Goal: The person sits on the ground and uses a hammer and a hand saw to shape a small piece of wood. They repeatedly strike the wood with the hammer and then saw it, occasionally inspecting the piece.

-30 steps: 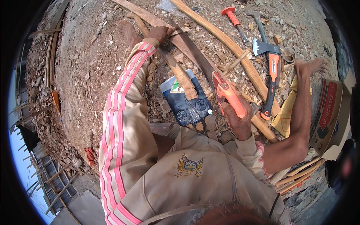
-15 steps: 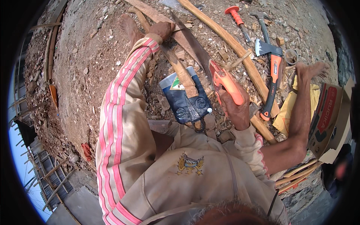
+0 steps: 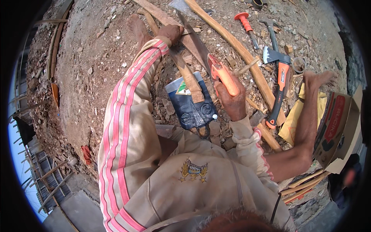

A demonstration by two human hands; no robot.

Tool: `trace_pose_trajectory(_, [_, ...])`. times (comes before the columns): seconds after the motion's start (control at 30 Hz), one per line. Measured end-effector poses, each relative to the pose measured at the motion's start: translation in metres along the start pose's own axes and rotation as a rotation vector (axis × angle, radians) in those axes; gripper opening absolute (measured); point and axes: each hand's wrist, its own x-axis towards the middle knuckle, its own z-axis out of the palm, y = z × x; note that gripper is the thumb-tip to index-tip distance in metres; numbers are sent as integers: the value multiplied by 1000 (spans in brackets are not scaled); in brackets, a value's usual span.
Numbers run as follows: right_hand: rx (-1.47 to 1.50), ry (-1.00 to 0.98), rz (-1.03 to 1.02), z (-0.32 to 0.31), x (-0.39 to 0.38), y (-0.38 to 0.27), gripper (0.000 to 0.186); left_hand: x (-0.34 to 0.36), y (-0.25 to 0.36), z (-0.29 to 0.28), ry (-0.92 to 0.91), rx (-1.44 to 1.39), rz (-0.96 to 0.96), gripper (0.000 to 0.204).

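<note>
My right hand [image 3: 233, 99] is wrapped round the orange handle of a handsaw [image 3: 199, 44]. Its blade points away to the far left and lies across a flat wooden plank [image 3: 156, 11]. Close beside the blade, my left hand [image 3: 171, 33] is closed over a curved piece of wood [image 3: 185, 73], whose near end rests on a dark blue flattened pouch [image 3: 192, 110]. A thin strip of wood [image 3: 196, 30] shows past my left knuckles at the blade; whether my fingers also hold it is hidden.
Right of the saw lie a long wooden pole [image 3: 235, 44], an orange-gripped chisel [image 3: 245, 25], a hammer [image 3: 272, 33] and an axe [image 3: 281, 77]. A yellow sheet [image 3: 295, 120] and an open cardboard box [image 3: 334, 127] lie farther right. Wood chips and stones litter the dirt.
My right hand has pushed the saw forward and to the left, away from me. My left hand stays closed at the same spot on the wood. The view has shifted slightly.
</note>
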Motion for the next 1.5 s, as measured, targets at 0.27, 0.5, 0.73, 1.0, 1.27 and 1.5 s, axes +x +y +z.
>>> trace_pose_trajectory(0.27, [64,7,91,-11,-23,-6,41,-3,-2,0,-18,-18,19,56])
trace_pose_trajectory(0.5, [-50,26,88,-22,-50,-9,42,24,-16,2,24,-13,44,56])
trace_pose_trajectory(0.73, [69,0,134,-3,9,5,43,10,-9,-1,63,21,66,52])
trace_pose_trajectory(1.0, [62,-4,88,-23,-47,-6,52,1,-12,5,97,33,84,55])
trace_pose_trajectory(1.27, [-47,84,-143,-7,-41,-18,40,9,-19,12,90,66,68,53])
trace_pose_trajectory(1.5, [-34,-2,-34,6,16,7,51,5,-9,14,107,41,47,54])
